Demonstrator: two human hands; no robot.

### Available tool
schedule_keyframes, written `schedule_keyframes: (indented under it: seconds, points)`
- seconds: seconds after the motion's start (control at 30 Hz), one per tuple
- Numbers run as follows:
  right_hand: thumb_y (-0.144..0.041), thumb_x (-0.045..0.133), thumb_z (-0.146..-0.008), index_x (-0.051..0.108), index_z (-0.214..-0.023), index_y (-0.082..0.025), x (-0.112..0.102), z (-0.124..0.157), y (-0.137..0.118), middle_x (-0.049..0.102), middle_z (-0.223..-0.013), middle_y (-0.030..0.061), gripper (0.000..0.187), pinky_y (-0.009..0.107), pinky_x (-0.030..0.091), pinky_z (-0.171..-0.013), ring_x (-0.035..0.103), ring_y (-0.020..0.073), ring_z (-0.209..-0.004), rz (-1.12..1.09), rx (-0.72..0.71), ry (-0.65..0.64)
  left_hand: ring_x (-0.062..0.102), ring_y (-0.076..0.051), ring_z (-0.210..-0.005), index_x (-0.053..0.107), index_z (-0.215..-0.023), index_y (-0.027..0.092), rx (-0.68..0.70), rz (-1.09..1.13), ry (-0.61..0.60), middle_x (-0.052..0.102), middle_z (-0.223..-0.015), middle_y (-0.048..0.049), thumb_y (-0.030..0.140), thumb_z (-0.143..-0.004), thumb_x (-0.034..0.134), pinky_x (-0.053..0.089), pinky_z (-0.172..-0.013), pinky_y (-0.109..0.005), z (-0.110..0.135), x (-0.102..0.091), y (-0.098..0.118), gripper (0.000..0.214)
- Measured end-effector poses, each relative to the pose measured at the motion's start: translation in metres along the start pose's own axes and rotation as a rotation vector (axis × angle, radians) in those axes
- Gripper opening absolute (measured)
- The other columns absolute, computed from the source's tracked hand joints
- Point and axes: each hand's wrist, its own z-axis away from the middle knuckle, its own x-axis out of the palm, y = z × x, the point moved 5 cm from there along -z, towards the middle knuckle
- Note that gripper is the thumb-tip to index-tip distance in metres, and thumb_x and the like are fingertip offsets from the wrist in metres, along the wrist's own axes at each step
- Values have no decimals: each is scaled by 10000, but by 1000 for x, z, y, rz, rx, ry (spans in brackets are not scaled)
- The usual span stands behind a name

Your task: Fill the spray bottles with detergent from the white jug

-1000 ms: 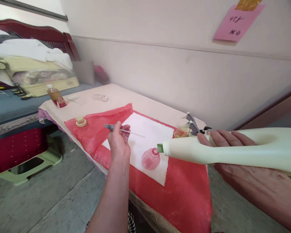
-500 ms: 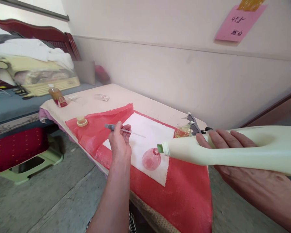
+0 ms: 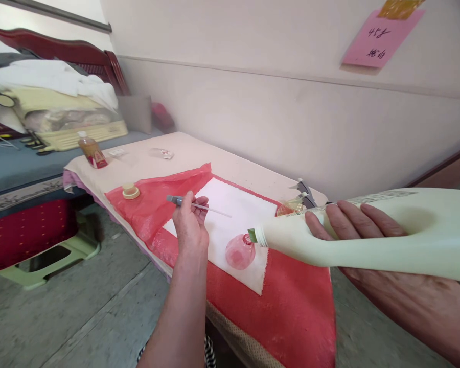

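Observation:
My right hand [image 3: 362, 222] grips a large pale green jug [image 3: 387, 255] by its handle, tilted almost flat. Its green spout [image 3: 252, 235] is at the red-rimmed mouth of a small round pink see-through bottle [image 3: 240, 252]; whether liquid flows I cannot tell. The bottle stands on a white cloth [image 3: 230, 194]. In my left hand [image 3: 189, 220], closed fingers pinch a grey pump top [image 3: 175, 200] with a thin clear dip tube pointing right over the cloth.
Red sheeting [image 3: 299, 301] covers the table's near part. A cream cap [image 3: 130, 191] lies on its left, and an amber bottle [image 3: 92, 150] stands at the far left corner. Grey-handled tools [image 3: 305, 194] lie behind the jug. A stool [image 3: 38, 240] stands on the floor.
The jug's rear end has risen slightly and the jug has rolled a little, with its spout still at the bottle mouth. My left hand has barely moved.

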Motion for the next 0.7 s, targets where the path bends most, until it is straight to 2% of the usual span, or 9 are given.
schedule_keyframes:
  seconds: [0.17, 0.4, 0.7]
  points:
    - [81, 344, -814, 509, -1206, -62, 0, 3, -3, 651, -1126, 165, 448, 452, 541, -891, 639, 308, -1030, -37, -22, 51, 638, -147, -676, 525, -805, 166, -12, -1, 8, 633, -700, -40, 285, -736, 677, 479, -690, -265, 0, 0, 0, 206]
    - [64, 366, -819, 517, -1230, -65, 2, 1, -3, 638, -1163, 166, 456, 459, 547, -895, 631, 309, -1057, -34, -32, 80, 641, -150, -688, 535, -816, 167, 2, 16, 16, 609, -704, -19, 274, -721, 687, 484, -700, -274, 0, 0, 1, 208]
    - [83, 338, -831, 506, -1230, -60, 1, 1, -3, 647, -1147, 162, 456, 456, 547, -891, 637, 318, -1049, -30, -16, 66, 643, -149, -684, 534, -798, 168, -1, 6, 18, 619, -702, -28, 282, -722, 684, 483, -702, -273, 0, 0, 1, 204]
